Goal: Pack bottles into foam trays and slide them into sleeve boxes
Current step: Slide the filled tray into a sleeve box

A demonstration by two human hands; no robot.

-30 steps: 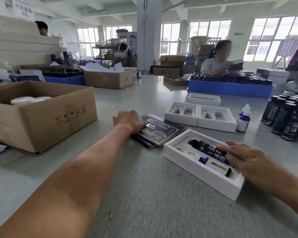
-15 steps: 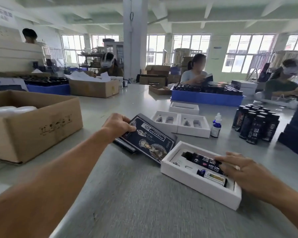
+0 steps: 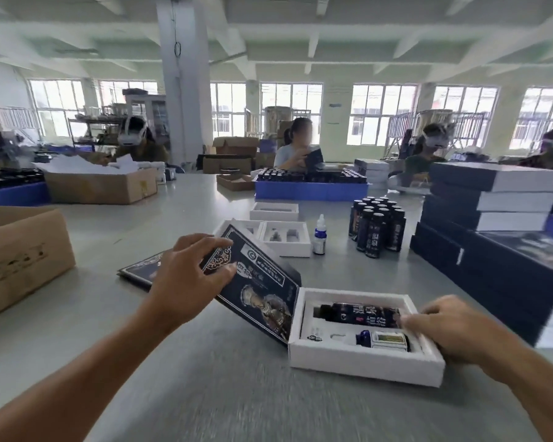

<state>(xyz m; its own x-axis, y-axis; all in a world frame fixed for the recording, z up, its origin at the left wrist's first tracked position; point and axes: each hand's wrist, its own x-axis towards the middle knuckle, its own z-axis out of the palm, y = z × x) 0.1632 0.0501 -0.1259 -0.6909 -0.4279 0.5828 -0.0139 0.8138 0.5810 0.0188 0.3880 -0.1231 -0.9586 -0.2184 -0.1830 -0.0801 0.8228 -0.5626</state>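
A white foam tray (image 3: 361,362) lies on the grey table before me. It holds a tall dark bottle (image 3: 358,314) and a small blue-capped bottle (image 3: 385,339). My right hand (image 3: 454,330) rests on the tray's right end, fingers touching the dark bottle. My left hand (image 3: 192,279) grips a dark printed sleeve box (image 3: 259,288), tilted up off the table, its lower end against the tray's left side. More flat sleeves (image 3: 141,269) lie under my left hand.
Empty foam trays (image 3: 284,239) sit beyond, with a small dropper bottle (image 3: 319,236) and a cluster of dark bottles (image 3: 377,228). Stacked packed boxes (image 3: 492,224) stand at the right, a cardboard carton (image 3: 23,253) at the left. Other people work across the table.
My left hand has lifted one sleeve off the flat pile and carried it right, up to the tray's left end. My right hand stays on the tray.
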